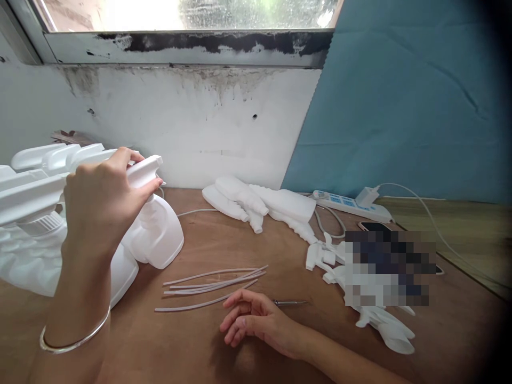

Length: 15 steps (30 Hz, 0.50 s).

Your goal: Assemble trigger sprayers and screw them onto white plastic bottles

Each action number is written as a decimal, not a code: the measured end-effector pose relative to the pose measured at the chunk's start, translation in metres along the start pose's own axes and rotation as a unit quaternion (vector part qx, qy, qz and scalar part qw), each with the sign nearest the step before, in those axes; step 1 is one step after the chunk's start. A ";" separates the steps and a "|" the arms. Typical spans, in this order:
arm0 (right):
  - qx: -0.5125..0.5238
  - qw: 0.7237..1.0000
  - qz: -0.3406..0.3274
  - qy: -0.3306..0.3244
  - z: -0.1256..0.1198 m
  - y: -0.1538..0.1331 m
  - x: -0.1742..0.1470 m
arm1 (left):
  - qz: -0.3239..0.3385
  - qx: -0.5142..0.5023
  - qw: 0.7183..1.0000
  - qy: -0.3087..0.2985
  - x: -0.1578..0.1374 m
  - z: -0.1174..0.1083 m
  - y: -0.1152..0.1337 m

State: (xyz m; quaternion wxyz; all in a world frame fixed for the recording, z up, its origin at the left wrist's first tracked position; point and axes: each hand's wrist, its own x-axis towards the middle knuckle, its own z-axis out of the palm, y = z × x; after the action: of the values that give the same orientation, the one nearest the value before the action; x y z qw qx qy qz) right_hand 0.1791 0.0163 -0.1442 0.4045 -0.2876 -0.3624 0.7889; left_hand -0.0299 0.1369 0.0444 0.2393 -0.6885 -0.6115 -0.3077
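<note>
My left hand [104,189] is closed around the white spray head [143,169] of a white spray bottle [163,234], which stands at the front of a group of similar bottles. Its thumb and fingers clasp the head from both sides. Low over the table, my right hand [258,322] is open, its fingers curled loosely and apart. Just beyond those fingers lie several thin white tubes [212,285], roughly side by side. A slim metal tool [291,303] with a pointed tip pokes out behind the right hand, its other end hidden.
More white bottles and spray heads [28,194] crowd the left side. White plastic shells [260,202] lie by the wall. On the right are loose white sprayer parts [386,325], a partly blurred phone [374,226] and a power strip [348,204] with a plugged-in charger [367,197].
</note>
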 end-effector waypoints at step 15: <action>0.000 1.000 -0.007 -0.006 -0.001 0.001 0.000 | -0.012 0.028 0.999 -0.036 -0.002 -0.003 0.006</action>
State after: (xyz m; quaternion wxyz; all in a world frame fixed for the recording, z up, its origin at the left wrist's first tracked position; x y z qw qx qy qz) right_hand 0.1795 0.0157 -0.1457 0.4075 -0.2805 -0.3668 0.7878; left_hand -0.0248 0.1326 0.0447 0.2322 -0.6849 -0.6364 -0.2683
